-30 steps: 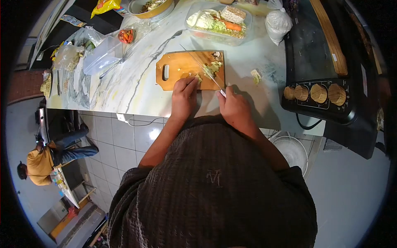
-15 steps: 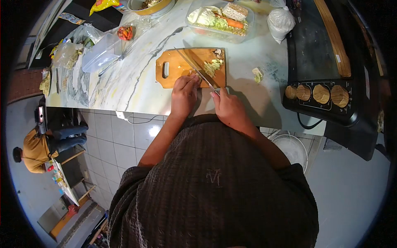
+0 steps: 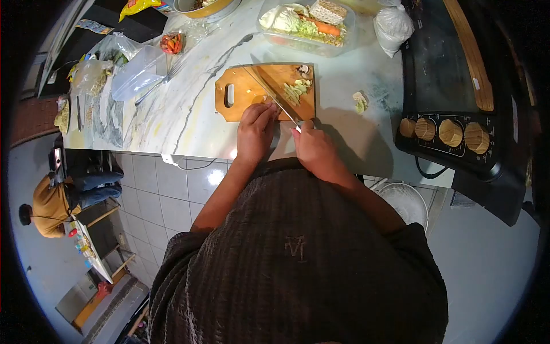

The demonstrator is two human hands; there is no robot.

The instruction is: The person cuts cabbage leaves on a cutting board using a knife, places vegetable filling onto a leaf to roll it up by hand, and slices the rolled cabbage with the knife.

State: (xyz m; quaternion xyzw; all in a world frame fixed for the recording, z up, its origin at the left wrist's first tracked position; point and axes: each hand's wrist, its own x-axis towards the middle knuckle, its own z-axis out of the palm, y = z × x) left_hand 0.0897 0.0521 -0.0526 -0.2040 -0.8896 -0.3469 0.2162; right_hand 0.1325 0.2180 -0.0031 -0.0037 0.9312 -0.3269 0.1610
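Note:
A wooden cutting board (image 3: 243,80) lies on the marble-patterned counter in front of me. My right hand (image 3: 316,148) is closed around the handle of a knife (image 3: 279,103), whose long blade slants up and left across the board. Beside the blade, my left hand (image 3: 255,131) has its fingers bunched together at the board's near edge. Whatever is under those fingertips is too small and covered to name. Chopped pale green vegetable pieces (image 3: 297,90) sit on the board's right part, with a small brownish-white scrap (image 3: 303,70) at its far right corner.
A clear container (image 3: 306,46) holds cabbage, a carrot and a tempeh-like block. Nearby are a knotted bag of white stuff (image 3: 393,28), a vegetable scrap (image 3: 360,102), a black stove (image 3: 452,123), an empty plastic tub (image 3: 137,74) and bagged chillies (image 3: 172,43). Another person (image 3: 51,200) is at far left.
The view has shifted slightly. Both hands and the knife keep nearly the same place on the board, with the knife handle only a little different in angle.

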